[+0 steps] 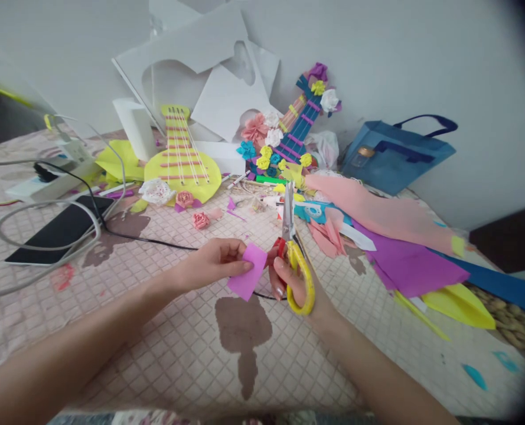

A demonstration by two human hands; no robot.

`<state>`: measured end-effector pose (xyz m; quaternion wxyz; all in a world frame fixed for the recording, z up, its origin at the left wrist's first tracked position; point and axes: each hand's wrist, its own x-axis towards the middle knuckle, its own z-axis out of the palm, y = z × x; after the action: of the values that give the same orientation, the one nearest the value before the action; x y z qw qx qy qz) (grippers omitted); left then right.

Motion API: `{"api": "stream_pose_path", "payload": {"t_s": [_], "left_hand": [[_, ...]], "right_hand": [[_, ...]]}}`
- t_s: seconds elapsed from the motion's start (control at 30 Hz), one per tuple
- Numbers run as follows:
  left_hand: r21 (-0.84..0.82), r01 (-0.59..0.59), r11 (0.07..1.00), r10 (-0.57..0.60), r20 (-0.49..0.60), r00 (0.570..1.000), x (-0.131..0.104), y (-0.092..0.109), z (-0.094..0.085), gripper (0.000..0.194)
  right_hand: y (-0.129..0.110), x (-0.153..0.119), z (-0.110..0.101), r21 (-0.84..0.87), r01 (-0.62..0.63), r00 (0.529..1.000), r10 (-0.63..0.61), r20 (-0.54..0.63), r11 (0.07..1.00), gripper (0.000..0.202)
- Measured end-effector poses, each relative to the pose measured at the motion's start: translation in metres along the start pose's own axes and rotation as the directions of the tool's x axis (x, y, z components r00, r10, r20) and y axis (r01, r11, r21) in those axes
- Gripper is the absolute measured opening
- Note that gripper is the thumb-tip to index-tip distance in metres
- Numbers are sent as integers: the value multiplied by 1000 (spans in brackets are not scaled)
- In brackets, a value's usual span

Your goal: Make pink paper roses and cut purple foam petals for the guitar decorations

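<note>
A small pink-purple piece of paper [250, 274] is pinched between the thumb and fingers of my left hand [227, 258]. Close beside it, my right hand [295, 280] is closed around scissors [301, 283] with one yellow and one red handle loop. Their blades point up and away from me, clear of the paper. Beyond my hands lie a pink paper flower [201, 220] and a thin purple scrap [233, 208]. Farther back, a yellow paper guitar shape [182, 168] with white strings leans up, and a blue one [298, 130] stands covered in paper flowers.
Coloured paper sheets [413, 260] spread over the right side. At the left are a black tablet-like panel [58, 230], looping cables and a power strip [52, 177]. White cut boards [227, 97] lean on the wall, and a blue bag [395, 156] stands at the back right.
</note>
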<state>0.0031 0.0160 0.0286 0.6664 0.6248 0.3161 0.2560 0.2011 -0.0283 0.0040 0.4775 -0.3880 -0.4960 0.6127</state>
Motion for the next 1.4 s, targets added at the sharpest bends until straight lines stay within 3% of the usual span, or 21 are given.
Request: {"api": "stream_pose_path", "payload": {"t_s": [0.23,0.33,0.43,0.57,0.77,0.97,1.2,1.4], "left_hand": [[368,-28,929,22,19,1000,-2,-2,2,24],[421,-46,906,48,6,999,-3,-2,3,20],[333,-6,943,-1,23,1000,-3,-5,3,21],[70,84,994,-84,-1,996,1,-8,3,25],[-199,197,960,-208,-35,978,1,-9,13,28],[-228,170,959,-199,-114,973,0,-6,11,28],[-105,181,978,-180,15,984,1,-7,6,27],[-198,237,951,-230,56,971,0,-7,11,25]], "right_hand": [[-3,-1,0,-82,-22,996,15,-82,996,33],[-7,-1,2,-81,-46,997,41,-69,996,30],[-10,-1,5,-111,-57,996,49,-79,992,28],[-10,-1,6,-126,-88,988,71,-135,988,29],[-5,1,6,-75,-82,976,65,-207,994,29],[-1,2,4,-27,-55,982,49,-182,998,31],[-1,0,4,-52,-77,992,71,-108,996,30],[-6,0,7,-72,-115,977,99,-189,991,29]]}}
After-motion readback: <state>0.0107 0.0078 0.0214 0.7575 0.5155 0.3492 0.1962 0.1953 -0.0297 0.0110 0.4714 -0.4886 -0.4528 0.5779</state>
